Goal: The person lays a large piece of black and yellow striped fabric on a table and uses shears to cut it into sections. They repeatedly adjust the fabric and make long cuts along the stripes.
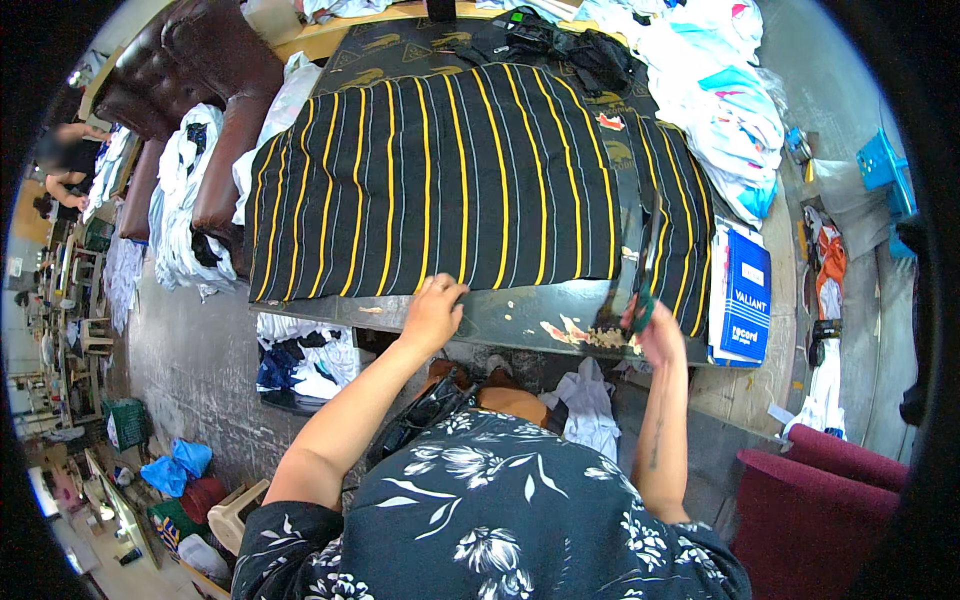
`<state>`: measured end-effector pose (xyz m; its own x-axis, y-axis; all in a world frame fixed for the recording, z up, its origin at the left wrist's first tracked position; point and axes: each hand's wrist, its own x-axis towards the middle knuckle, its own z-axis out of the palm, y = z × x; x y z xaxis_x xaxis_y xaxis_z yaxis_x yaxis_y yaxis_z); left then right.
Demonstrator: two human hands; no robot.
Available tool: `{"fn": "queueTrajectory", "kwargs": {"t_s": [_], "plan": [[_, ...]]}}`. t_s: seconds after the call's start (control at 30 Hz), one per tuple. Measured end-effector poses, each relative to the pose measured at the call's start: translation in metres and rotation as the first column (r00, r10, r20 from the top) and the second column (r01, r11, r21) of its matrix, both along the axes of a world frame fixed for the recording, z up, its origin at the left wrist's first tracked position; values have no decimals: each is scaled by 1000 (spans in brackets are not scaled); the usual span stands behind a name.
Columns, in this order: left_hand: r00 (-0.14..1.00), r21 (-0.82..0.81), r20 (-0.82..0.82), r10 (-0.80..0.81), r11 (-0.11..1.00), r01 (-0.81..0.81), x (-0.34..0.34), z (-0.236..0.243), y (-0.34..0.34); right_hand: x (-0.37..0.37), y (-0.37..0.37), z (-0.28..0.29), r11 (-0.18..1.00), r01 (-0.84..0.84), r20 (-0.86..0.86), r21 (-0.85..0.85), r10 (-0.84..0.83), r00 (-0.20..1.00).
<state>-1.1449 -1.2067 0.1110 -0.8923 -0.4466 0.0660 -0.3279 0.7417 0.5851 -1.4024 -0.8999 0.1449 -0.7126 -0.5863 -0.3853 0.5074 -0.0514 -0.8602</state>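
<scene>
A black fabric piece with yellow and pale stripes lies spread over the dark table. My left hand is at its near edge, fingers curled and closed on the cloth. At the right, my right hand grips a pair of scissors by dark green handles. The scissors' blades point away from me, slightly blurred, along the left side of a separate narrower striped strip. Between the two cloths a gap shows the tabletop.
The worn table carries a blue-covered book at right, white and blue cloth behind it and a black bag at the far edge. A brown leather sofa and a person are left. A maroon chair stands lower right.
</scene>
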Motion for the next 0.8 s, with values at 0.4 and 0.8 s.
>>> {"fn": "queueTrajectory", "kwargs": {"t_s": [0.4,0.8], "plan": [[872,-277,-102,-479,855,438,-59,-35,-33,267,17,0,904,-261,92,338,244,965],[871,-105,-418,-257,966,234,-56,-50,-24,313,-70,-38,979,77,130,189,-102,986]]}}
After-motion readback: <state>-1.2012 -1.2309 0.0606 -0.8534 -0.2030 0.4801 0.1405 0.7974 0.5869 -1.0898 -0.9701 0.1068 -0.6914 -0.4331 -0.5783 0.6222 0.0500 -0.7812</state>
